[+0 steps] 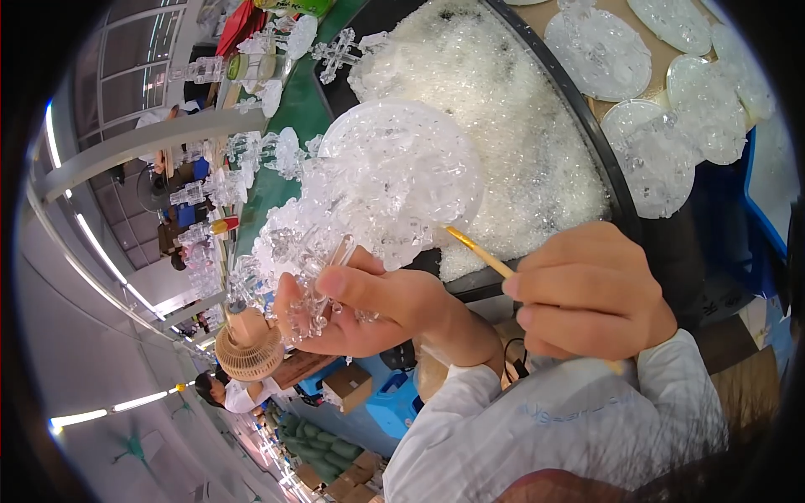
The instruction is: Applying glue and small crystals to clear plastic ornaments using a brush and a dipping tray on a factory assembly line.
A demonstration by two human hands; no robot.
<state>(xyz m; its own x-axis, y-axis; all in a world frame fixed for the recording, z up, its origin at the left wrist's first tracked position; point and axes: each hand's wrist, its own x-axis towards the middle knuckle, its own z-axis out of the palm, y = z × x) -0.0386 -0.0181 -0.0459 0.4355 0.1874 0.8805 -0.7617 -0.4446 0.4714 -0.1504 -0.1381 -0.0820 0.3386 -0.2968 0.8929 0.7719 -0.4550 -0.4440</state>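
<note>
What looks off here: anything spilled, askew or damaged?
Nothing stands out. Glittering clear granules sit inside the black-rimmed tray, no spill visible; the left hand holds a clear ornate piece, the right hand a slim, yellow-tipped brush. Small chips can't be ruled out.

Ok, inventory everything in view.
brush: one, yellow-tipped, centre
grasped piece: one, clear, centre
large disc: one, clear, over granules
granules: many, whitish, in tray
tray: one, black, upper centre
other discs: several, clear, upper right
tabletop: one, green, upper left
other pieces: many, clear, upper left
fan: one, beige, lower left
containers: several, blue, below and right
boxes: several, brown, lower centre
lights: several, white, left
co-worker: at least one, white-clothed, left
left hand: one, holding the piece
right hand: one, holding the brush
</note>
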